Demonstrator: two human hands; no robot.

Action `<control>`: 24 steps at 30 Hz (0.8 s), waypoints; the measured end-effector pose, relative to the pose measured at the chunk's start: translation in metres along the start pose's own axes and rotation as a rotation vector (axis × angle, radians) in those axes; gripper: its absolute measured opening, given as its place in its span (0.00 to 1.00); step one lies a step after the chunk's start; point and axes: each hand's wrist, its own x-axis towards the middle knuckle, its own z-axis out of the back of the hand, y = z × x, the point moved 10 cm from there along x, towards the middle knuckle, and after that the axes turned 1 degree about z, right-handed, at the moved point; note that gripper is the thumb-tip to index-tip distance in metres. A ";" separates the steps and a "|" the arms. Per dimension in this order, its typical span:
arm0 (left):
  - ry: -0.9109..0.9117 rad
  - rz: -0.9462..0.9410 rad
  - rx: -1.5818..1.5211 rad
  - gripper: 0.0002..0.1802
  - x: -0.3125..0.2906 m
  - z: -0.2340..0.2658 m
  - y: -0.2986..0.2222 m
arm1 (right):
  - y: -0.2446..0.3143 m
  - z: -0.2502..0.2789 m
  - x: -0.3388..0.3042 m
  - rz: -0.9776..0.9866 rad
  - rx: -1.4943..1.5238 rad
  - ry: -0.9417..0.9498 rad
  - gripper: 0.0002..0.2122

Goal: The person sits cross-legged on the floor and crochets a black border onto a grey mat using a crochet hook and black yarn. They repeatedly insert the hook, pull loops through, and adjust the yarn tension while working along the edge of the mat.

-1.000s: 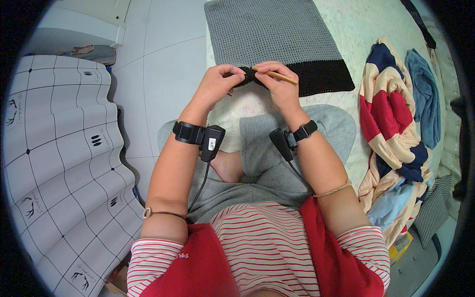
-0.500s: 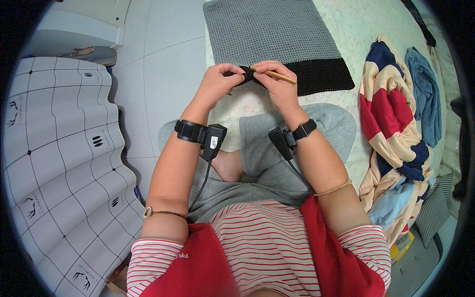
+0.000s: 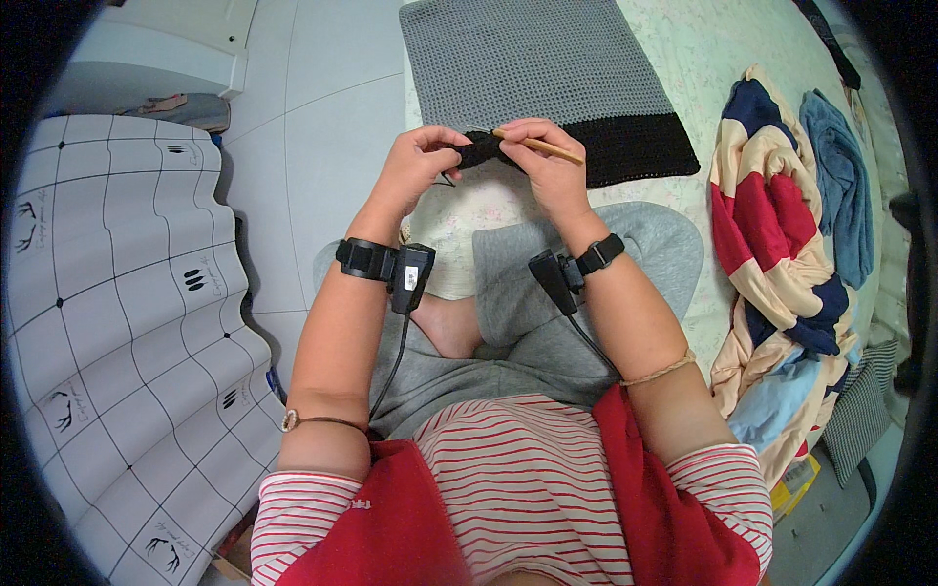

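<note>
While a pale floral bed cover (image 3: 699,68) fills much of the upper right and center of the frame, a white gridded sheet (image 3: 127,293) spreads in waves down the left side. At right lies a crumpled heap of cream, red and navy fabric (image 3: 777,230). A gray crocheted panel (image 3: 537,68) with a black band along its lower edge lies flat at upper center.

Both forearms rise from the lower part of the frame and converge at upper center, elbows bent outward, wrists strapped in black. The left hand (image 3: 415,166) and right hand (image 3: 550,161) nearly meet, facing each other. At lower left, part of what looks like a brown box (image 3: 233,565) shows; its contents are hidden.

Between the hands, just in front of the panel, is a black crocheted piece (image 3: 477,151). The left fingers pinch its left end narrowly; the right fingers close on a tan stick-like tool (image 3: 555,151), slanting down rightward. A thin black strand (image 3: 447,180) hangs beneath the left fingers.
</note>
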 end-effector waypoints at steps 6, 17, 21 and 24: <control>-0.016 0.000 -0.016 0.06 0.000 0.000 0.001 | 0.002 0.000 0.000 0.000 0.009 -0.013 0.06; -0.075 0.018 0.074 0.07 0.000 0.001 0.004 | -0.001 -0.002 -0.001 -0.021 0.014 -0.003 0.06; 0.025 0.090 -0.117 0.09 0.000 -0.001 0.010 | 0.000 -0.002 -0.001 -0.003 -0.032 0.018 0.06; 0.064 0.095 -0.132 0.10 0.000 0.000 0.009 | -0.001 -0.002 -0.001 0.001 -0.018 0.015 0.06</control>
